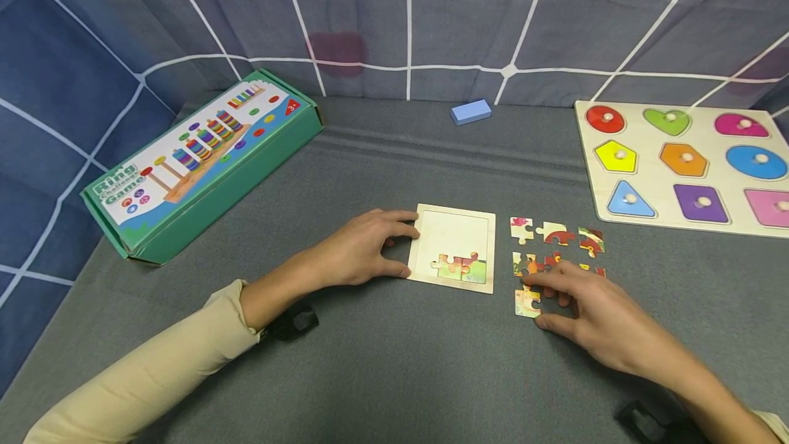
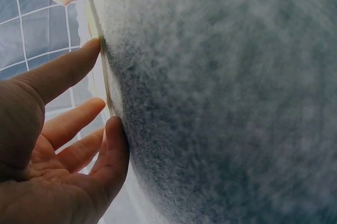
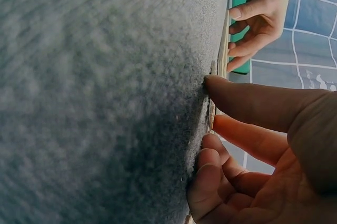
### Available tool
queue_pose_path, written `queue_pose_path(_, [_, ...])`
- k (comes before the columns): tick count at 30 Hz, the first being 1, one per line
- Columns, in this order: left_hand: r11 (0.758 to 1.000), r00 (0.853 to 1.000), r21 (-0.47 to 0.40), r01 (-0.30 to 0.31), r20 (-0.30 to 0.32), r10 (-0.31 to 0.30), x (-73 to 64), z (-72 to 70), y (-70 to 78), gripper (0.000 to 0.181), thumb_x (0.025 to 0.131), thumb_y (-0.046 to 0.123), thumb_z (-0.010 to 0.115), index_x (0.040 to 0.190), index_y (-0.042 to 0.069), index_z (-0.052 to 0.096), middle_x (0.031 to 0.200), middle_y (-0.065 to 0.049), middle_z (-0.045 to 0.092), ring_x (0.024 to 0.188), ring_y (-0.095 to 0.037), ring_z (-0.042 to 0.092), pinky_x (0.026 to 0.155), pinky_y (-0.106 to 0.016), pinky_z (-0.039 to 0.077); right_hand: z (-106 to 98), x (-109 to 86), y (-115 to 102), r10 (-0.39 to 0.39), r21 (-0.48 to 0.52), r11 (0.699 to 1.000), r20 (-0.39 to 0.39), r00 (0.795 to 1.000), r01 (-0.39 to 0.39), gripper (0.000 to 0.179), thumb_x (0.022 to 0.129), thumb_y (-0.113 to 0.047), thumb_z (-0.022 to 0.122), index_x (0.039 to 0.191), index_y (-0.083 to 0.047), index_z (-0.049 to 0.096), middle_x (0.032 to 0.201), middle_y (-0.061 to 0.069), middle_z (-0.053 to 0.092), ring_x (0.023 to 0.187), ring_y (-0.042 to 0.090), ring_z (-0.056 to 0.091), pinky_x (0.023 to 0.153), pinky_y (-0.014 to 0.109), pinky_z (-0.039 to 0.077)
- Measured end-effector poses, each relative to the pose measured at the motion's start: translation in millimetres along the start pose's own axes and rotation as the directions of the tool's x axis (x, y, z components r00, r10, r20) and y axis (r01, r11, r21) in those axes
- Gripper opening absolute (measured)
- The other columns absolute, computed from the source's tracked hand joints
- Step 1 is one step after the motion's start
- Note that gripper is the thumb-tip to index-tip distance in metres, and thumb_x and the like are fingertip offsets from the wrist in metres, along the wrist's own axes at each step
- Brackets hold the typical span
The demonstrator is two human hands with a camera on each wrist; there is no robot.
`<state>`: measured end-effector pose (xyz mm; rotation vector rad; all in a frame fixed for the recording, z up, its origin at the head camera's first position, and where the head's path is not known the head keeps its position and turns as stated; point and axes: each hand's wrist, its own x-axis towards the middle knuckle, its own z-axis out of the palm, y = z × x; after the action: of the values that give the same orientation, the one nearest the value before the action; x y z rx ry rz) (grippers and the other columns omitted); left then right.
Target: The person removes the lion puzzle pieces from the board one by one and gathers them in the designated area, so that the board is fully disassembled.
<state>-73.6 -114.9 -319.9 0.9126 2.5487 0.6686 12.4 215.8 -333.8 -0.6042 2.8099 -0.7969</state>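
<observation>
A square wooden puzzle tray (image 1: 456, 231) lies flat on the grey cloth, with a few joined pieces (image 1: 461, 268) in its lower right part. My left hand (image 1: 368, 247) rests at the tray's left edge. Its thumb touches near the lower corner and its spread fingers near the upper one. To the right of the tray are several loose jigsaw pieces (image 1: 557, 233) in rough rows. My right hand (image 1: 594, 317) pinches the lowest jigsaw piece (image 1: 527, 303) between thumb and index finger, its other fingers curled. That hand partly hides the pieces behind it.
A board of knobbed coloured shapes (image 1: 656, 187) lies at the right. On the left a green Ring Challenge Game box (image 1: 246, 183) sits at a slant. A small blue block (image 1: 471, 112) lies at the back, before the checked cloth (image 1: 456, 12) hanging there.
</observation>
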Motion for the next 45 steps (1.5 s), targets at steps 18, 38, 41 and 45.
queue_pose_path(18, [1.0,1.0,-0.003,0.005,0.002,-0.005,-1.1,0.3,-0.6,0.051,0.081,0.024,0.084,0.126,0.008,0.066,0.147,-0.008,0.048,0.107,-0.021,0.054,0.098,-0.04,0.039,-7.9,5.7,-22.4,-0.101,0.06,0.992,-0.091,0.991,0.107,0.047,0.074,-0.01,0.087,0.116,-0.022,0.07,0.094,-0.013,0.057,0.07,0.002,0.048,0.057,0.021,0.039])
queue_pose_path(38, [1.0,1.0,0.003,0.002,0.003,-0.002,-1.3,-0.6,-0.6,0.051,0.082,0.026,0.083,0.127,0.008,0.066,0.147,-0.008,0.048,0.106,-0.02,0.055,0.098,-0.041,0.04,13.8,49.4,-55.8,-0.147,0.154,0.978,0.016,0.989,0.143,0.046,0.08,-0.012,0.082,0.124,-0.015,0.066,0.106,-0.005,0.062,0.081,0.01,0.055,0.07,0.03,0.045])
queue_pose_path(41, [1.0,1.0,0.0,0.003,0.005,-0.003,-0.9,-0.7,-0.3,0.052,0.082,0.026,0.082,0.127,0.008,0.065,0.147,-0.008,0.048,0.106,-0.02,0.055,0.097,-0.041,0.041,16.6,53.4,-58.1,-0.145,0.118,0.983,0.013,0.989,0.142,0.047,0.081,-0.013,0.082,0.125,-0.014,0.066,0.12,0.0,0.063,0.093,0.014,0.059,0.077,0.038,0.047])
queue_pose_path(45, [1.0,1.0,0.002,0.004,0.008,-0.004,-0.5,-0.5,0.0,0.052,0.082,0.026,0.082,0.127,0.008,0.065,0.147,-0.008,0.048,0.105,-0.019,0.055,0.097,-0.041,0.041,19.8,59.0,-60.1,-0.14,0.121,0.983,0.008,0.99,0.138,0.042,0.08,-0.013,0.082,0.12,-0.015,0.068,0.118,-0.002,0.063,0.096,0.014,0.058,0.081,0.042,0.047])
